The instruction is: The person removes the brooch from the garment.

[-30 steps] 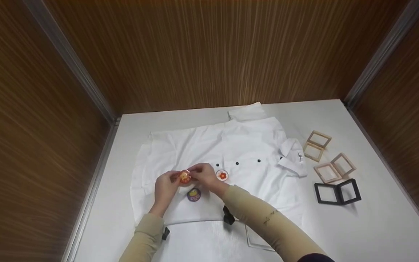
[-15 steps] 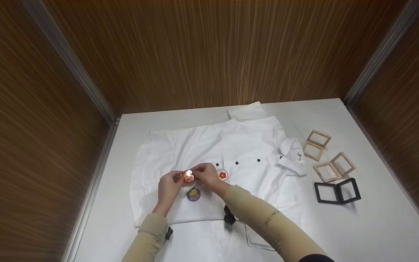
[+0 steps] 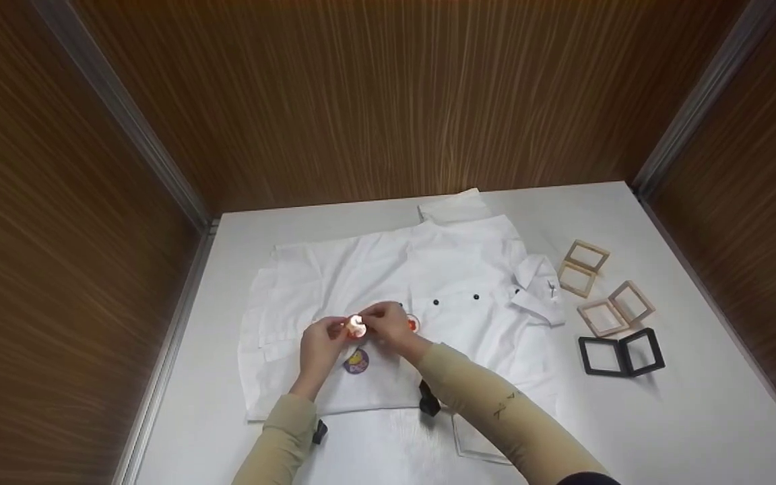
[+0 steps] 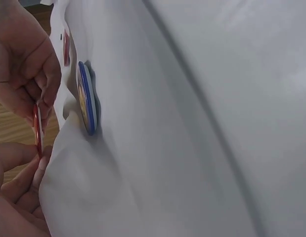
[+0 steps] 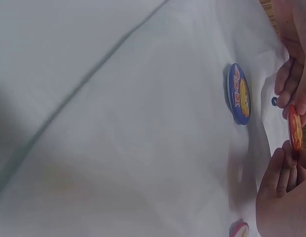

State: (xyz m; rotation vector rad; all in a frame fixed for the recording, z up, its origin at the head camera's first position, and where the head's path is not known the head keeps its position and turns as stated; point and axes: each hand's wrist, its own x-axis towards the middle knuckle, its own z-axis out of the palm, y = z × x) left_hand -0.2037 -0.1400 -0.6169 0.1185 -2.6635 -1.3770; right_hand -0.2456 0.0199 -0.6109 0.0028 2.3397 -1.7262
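Note:
Both hands pinch a round red pin badge [image 3: 356, 327] between them, just over a white shirt [image 3: 368, 269]. My left hand [image 3: 318, 348] grips its left edge; my right hand [image 3: 390, 325] has the opposite edge. In the left wrist view the badge [image 4: 38, 129] appears edge-on between the fingertips. A blue badge [image 5: 239, 94] with a yellow figure sits on the shirt below the hands. Another badge [image 3: 413, 324], white with a red flower, is partly hidden behind my right hand. The back of the red badge cannot be made out.
Two light wooden frames [image 3: 586, 268] [image 3: 616, 310] and a black frame [image 3: 622, 353] stand unfolded on the table's right. A flat pale frame-like item [image 3: 475, 441] lies by the front, partly under the right sleeve. Wood-grain panels [image 3: 415, 101] enclose the white table [image 3: 698, 417].
Both hands and the red badge have shifted slightly right, and the badge has tilted so its face now glares. The right hand covers more of the flower badge.

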